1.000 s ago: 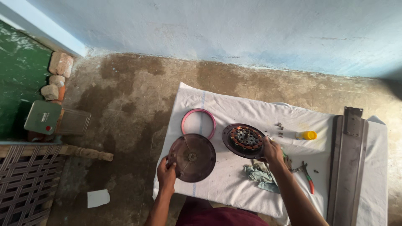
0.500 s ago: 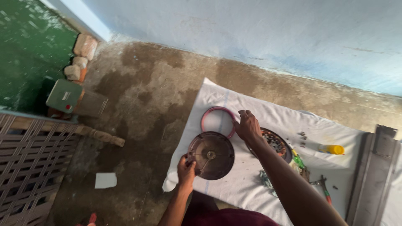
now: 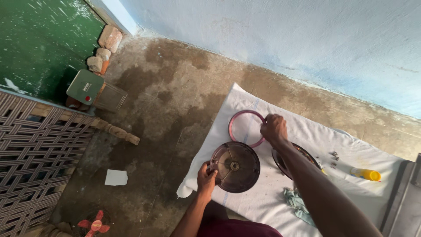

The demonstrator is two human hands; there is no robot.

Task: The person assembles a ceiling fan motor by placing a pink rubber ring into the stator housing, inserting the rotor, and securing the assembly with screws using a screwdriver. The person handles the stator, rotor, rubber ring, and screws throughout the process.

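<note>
My left hand point(image 3: 206, 177) grips the near-left rim of a dark round dish-shaped cover point(image 3: 235, 166) that lies on a white cloth point(image 3: 280, 197). Just beyond the cover lies a pink ring point(image 3: 239, 119). My right hand point(image 3: 274, 128) is closed on the right side of that ring. Under my right forearm a second dark round part point(image 3: 302, 153) shows only in part.
On the cloth to the right are a small yellow bottle point(image 3: 367, 174), several small screws point(image 3: 334, 159) and a crumpled blue-green rag point(image 3: 298, 204). A grey metal piece point(image 3: 405, 206) lies at the far right. A woven cot point(image 3: 39, 162), bricks point(image 3: 107, 39), a green box point(image 3: 85, 87) and paper point(image 3: 116, 177) are left.
My right hand left the dark round part on the right and moved to the pink ring, closing on its right side. The head view swung left. My left hand stays on the cover.
</note>
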